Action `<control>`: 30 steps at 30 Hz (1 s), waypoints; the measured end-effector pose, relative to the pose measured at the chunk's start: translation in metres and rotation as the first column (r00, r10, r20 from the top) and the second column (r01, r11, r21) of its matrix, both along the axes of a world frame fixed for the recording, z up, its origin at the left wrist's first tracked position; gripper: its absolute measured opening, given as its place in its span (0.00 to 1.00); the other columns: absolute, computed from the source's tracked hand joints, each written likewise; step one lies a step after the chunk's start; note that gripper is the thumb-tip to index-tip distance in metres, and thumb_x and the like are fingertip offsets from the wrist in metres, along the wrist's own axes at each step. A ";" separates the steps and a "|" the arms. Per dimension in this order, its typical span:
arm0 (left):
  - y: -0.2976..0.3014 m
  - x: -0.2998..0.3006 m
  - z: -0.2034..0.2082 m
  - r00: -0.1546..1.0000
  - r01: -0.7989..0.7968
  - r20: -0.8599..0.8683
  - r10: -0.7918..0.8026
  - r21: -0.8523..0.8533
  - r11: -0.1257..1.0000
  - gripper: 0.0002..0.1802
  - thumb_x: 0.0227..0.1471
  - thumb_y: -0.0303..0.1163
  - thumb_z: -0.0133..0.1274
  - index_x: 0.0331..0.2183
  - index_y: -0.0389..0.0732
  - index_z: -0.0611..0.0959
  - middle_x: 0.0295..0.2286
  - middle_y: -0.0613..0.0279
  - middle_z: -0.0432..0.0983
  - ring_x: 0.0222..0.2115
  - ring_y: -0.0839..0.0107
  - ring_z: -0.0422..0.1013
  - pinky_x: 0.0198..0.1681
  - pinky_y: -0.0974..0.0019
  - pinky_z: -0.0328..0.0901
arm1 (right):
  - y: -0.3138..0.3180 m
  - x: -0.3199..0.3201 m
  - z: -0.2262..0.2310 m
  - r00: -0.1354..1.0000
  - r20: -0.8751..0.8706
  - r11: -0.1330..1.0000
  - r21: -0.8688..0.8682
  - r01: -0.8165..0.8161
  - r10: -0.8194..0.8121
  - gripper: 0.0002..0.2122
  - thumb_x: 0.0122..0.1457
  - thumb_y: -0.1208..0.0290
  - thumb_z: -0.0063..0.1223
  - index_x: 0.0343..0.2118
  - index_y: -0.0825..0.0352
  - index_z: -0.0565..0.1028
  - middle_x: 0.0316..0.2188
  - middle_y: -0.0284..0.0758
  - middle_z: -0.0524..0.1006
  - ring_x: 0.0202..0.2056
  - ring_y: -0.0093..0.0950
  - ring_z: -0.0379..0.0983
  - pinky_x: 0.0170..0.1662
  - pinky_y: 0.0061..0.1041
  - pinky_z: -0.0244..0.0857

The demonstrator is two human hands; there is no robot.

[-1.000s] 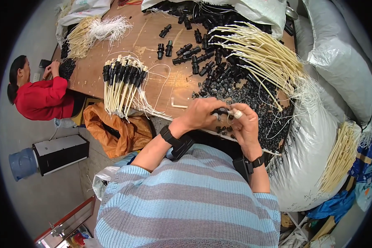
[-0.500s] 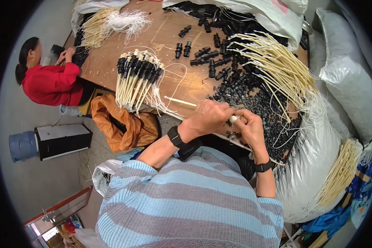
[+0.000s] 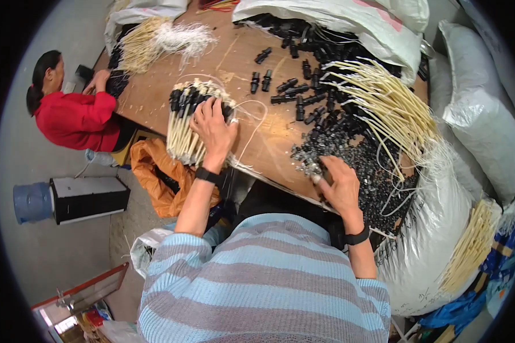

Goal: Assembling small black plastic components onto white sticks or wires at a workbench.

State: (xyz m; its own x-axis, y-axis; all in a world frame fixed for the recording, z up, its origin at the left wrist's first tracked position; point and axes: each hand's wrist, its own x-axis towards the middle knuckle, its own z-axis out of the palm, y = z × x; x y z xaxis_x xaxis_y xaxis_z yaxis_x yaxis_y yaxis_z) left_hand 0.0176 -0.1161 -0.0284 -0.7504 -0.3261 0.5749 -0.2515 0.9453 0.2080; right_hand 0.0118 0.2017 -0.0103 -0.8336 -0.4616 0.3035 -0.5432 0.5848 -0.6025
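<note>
Spreading over slender tubes [image 3: 180, 132], left hand [image 3: 214, 127]; right hand [image 3: 342, 186] at glossy bits [image 3: 369, 168], grip unclear.

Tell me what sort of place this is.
Probably a small assembly workshop: loose black fittings and batches of cream sticks lie on a wooden table, with stuffed white sacks beside it.

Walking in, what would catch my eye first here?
Probably the fan of pale yellow tubes on the right of the table, beside a heap of small dark pieces by the right hand. Left of centre, the left hand lies on a bundle of tubes with black fittings. At far left is a person in red.
</note>
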 end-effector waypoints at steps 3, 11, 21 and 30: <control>0.030 -0.010 0.005 0.962 0.253 0.050 -0.268 0.201 0.946 0.28 0.36 0.25 0.55 0.46 0.39 0.77 0.46 0.53 0.72 0.52 0.54 0.62 0.55 0.50 0.54 | 0.018 -0.028 -0.011 0.971 0.047 0.965 -0.106 0.239 -0.235 0.10 0.51 0.71 0.60 0.36 0.66 0.79 0.31 0.39 0.78 0.30 0.37 0.75 0.33 0.29 0.67; 0.071 -0.079 -0.021 0.774 0.546 0.088 -0.627 0.408 0.732 0.19 0.43 0.16 0.48 0.39 0.40 0.82 0.45 0.54 0.76 0.49 0.54 0.69 0.52 0.60 0.64 | 0.100 -0.083 -0.013 0.825 -0.123 0.779 0.276 0.562 -0.552 0.12 0.56 0.59 0.50 0.36 0.58 0.80 0.29 0.42 0.79 0.32 0.43 0.75 0.33 0.42 0.66; 0.072 -0.062 -0.008 0.812 0.468 0.253 -0.526 0.255 0.846 0.18 0.35 0.22 0.59 0.34 0.42 0.83 0.30 0.57 0.67 0.35 0.56 0.67 0.38 0.58 0.63 | 0.112 -0.077 0.004 0.833 -0.051 0.824 0.120 0.553 -0.552 0.12 0.51 0.56 0.57 0.29 0.59 0.82 0.22 0.38 0.79 0.26 0.38 0.76 0.29 0.33 0.67; 0.100 -0.018 0.012 0.701 0.492 0.107 -0.705 0.643 0.587 0.17 0.43 0.22 0.53 0.39 0.36 0.79 0.31 0.56 0.77 0.32 0.64 0.73 0.38 0.67 0.66 | 0.094 -0.113 -0.029 0.778 0.468 0.710 -0.365 0.602 -0.418 0.06 0.49 0.71 0.55 0.22 0.69 0.78 0.15 0.24 0.72 0.21 0.14 0.65 0.25 0.19 0.59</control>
